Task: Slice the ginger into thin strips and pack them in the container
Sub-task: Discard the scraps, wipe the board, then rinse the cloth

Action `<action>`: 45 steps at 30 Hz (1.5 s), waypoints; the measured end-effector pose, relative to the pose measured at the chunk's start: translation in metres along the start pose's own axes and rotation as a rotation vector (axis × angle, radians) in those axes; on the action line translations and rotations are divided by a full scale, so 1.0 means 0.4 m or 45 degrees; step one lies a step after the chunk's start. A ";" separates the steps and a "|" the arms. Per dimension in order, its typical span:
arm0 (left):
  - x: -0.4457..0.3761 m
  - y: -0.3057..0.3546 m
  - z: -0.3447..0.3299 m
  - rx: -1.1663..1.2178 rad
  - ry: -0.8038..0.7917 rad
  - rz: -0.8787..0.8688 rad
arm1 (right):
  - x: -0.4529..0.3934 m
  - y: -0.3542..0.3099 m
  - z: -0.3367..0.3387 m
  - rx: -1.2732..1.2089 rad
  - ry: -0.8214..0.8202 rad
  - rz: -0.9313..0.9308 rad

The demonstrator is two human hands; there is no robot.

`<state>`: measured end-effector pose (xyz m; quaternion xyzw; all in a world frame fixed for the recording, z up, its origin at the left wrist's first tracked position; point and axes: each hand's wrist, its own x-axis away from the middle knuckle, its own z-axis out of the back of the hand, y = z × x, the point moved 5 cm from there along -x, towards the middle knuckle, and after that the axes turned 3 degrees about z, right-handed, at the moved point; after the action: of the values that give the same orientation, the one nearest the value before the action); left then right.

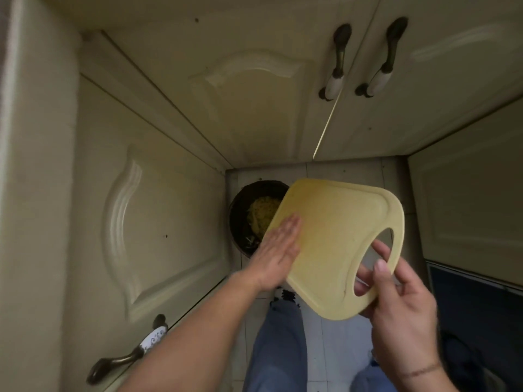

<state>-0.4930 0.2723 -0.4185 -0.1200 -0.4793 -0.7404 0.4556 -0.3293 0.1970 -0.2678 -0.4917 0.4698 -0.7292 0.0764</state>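
A yellow plastic cutting board is held tilted over a dark round container that stands on the floor in the cabinet corner. Pale yellow shredded ginger lies inside the container. My right hand grips the board by its handle hole, fingers through the opening. My left hand lies flat with straight fingers on the board's lower left edge, above the container's rim. The board's surface looks bare apart from a yellow stain.
Cream cabinet doors surround the corner: one at left with a dark handle, two at the back with handles. Pale floor tiles and my jeans-clad legs are below. A dark blue panel is at right.
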 end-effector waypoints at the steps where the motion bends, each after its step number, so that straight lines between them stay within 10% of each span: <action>1: -0.015 -0.053 0.006 -0.076 -0.051 0.137 | 0.010 -0.005 0.008 0.000 0.008 0.005; 5: -0.038 -0.204 0.054 -0.293 -0.001 0.753 | 0.028 0.002 0.052 0.110 0.108 0.084; 10: -0.023 -0.164 0.116 0.382 0.730 0.624 | 0.017 0.030 0.059 0.204 0.145 0.042; 17: 0.006 -0.170 0.116 0.717 0.972 0.823 | 0.012 0.031 0.067 0.208 0.147 -0.017; 23: -0.028 -0.208 0.056 0.014 0.257 0.960 | 0.028 0.028 0.059 0.200 0.116 -0.004; 27: -0.025 -0.217 0.039 0.960 0.320 1.156 | 0.031 0.027 0.061 0.169 0.088 0.029; 35: 0.060 0.052 0.167 1.262 0.467 0.773 | 0.152 -0.059 0.226 -0.043 0.294 0.078; 45: 0.299 0.850 0.306 0.939 0.327 0.146 | 0.531 -0.241 0.757 -0.238 0.863 0.260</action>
<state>-0.3225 0.2632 -0.0782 0.1187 -0.6449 -0.5008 0.5650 -0.1638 -0.0567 -0.0347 -0.1775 0.5797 -0.7933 -0.0565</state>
